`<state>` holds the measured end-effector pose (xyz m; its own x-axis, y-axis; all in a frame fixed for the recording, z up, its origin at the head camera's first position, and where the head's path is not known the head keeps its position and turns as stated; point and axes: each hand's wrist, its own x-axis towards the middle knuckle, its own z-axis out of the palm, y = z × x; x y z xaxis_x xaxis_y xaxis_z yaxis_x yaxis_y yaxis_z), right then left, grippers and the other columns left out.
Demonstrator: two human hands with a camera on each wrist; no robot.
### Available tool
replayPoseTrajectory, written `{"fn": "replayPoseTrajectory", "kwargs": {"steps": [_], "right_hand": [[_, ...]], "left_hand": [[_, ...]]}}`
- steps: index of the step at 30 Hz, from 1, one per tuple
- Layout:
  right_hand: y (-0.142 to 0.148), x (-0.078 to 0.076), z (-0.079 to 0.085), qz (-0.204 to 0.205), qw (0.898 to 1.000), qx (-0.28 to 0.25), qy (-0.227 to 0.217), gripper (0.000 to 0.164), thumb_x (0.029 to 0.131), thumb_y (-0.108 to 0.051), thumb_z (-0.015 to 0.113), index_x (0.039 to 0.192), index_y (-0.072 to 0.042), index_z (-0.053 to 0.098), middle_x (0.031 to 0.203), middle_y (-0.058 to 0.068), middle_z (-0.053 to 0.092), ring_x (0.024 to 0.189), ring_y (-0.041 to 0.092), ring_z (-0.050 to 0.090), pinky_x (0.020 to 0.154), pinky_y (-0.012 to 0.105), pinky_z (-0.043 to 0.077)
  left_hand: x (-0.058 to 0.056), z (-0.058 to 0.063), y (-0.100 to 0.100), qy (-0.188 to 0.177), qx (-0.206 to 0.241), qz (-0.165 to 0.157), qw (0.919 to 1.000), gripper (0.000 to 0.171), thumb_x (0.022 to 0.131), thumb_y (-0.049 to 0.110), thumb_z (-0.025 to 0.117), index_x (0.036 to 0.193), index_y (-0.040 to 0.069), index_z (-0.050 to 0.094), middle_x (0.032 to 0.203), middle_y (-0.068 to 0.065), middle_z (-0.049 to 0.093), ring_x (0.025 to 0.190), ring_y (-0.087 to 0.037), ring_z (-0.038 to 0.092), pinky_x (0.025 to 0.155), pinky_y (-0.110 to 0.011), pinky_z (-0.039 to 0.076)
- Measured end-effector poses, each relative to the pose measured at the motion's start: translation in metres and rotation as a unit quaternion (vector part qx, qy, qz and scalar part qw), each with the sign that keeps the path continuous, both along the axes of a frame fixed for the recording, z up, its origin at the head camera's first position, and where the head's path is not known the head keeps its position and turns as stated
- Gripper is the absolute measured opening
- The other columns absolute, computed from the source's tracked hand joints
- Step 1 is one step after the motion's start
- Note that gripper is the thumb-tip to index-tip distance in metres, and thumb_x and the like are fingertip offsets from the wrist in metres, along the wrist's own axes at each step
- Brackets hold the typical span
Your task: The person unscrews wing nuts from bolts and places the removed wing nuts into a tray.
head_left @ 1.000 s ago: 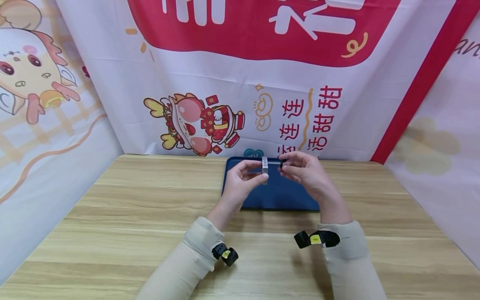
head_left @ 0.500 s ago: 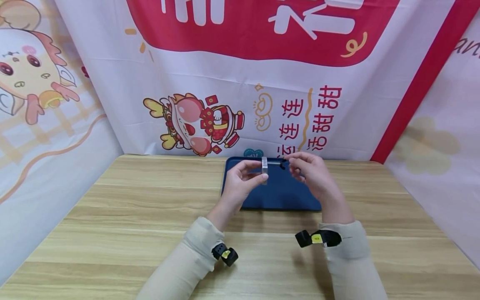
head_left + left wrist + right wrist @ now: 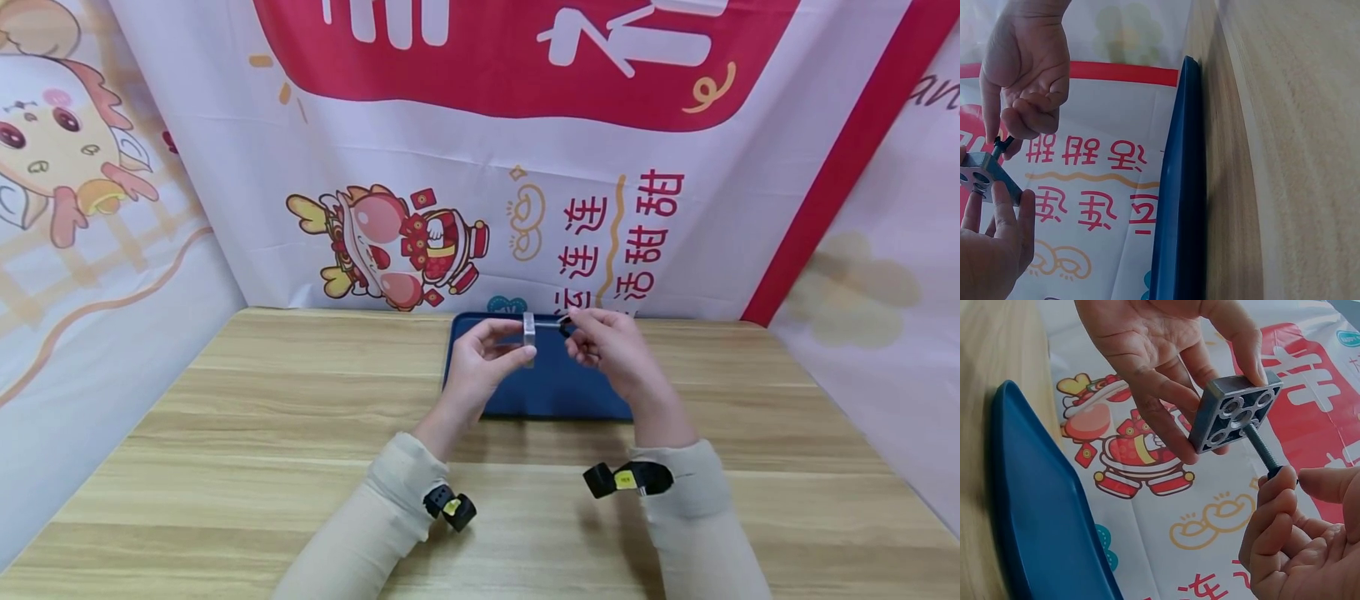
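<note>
A square metal block (image 3: 1238,412) with several round holes is held up on edge above the tray. My left hand (image 3: 483,362) grips it by its edges, thumb below and fingers above in the head view. From the block's centre hole sticks out a threaded bolt (image 3: 1263,450), pointing to the right. It ends in a black winged head (image 3: 1002,145). My right hand (image 3: 611,346) pinches that head between thumb and index finger, its other fingers curled in. In the right wrist view the fingers hide most of the head.
A dark blue tray (image 3: 562,400) lies on the wooden table (image 3: 300,417), against the back curtain (image 3: 450,142) and beneath both hands. Printed cloth walls (image 3: 885,275) stand on the sides. Both wrists wear black straps with small cameras (image 3: 453,508).
My right hand drew a little to the right, its fingers loosening from the winged head, then came back onto it. The head stands at a different angle. My left hand and the block stay still.
</note>
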<state>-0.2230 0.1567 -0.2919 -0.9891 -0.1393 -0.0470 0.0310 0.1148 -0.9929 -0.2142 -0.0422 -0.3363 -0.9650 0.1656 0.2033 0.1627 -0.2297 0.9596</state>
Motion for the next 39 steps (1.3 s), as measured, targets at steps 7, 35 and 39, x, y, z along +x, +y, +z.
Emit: {"fn": "replayPoseTrajectory", "kwargs": {"steps": [7, 35, 39], "right_hand": [[-0.0002, -0.0010, -0.0016, 0.005, 1.000, -0.014, 0.007, 0.035, 0.104, -0.032, 0.051, 0.110, 0.001, 0.059, 0.070, -0.003, 0.063, 0.066, 0.008, 0.059, 0.066, 0.018, 0.055], [0.0052, -0.0034, -0.0011, 0.040, 0.999, -0.020, 0.031, 0.037, 0.099, -0.006, 0.058, 0.134, 0.004, 0.053, 0.087, -0.007, 0.068, 0.093, 0.011, 0.070, 0.089, 0.025, 0.057], [0.0047, -0.0031, -0.0012, 0.033, 0.999, -0.020, 0.031, 0.035, 0.098, -0.003, 0.057, 0.133, 0.005, 0.053, 0.088, -0.006, 0.065, 0.090, 0.008, 0.070, 0.086, 0.021, 0.057]], "left_hand": [[0.0003, 0.0009, 0.0000, 0.002, -0.001, 0.003, 1.0000, 0.035, 0.090, 0.002, 0.071, 0.124, 0.002, 0.061, 0.124, -0.016, 0.067, 0.103, -0.020, 0.066, 0.094, -0.035, 0.058], [-0.0007, -0.0009, 0.0007, -0.004, -0.007, 0.007, 0.9999, 0.034, 0.090, 0.003, 0.071, 0.122, 0.003, 0.061, 0.125, -0.015, 0.066, 0.103, -0.020, 0.066, 0.096, -0.035, 0.057], [-0.0003, -0.0005, 0.0011, -0.006, -0.007, 0.006, 0.9999, 0.033, 0.090, 0.004, 0.070, 0.122, 0.003, 0.062, 0.125, -0.015, 0.066, 0.103, -0.019, 0.066, 0.096, -0.034, 0.057]]}}
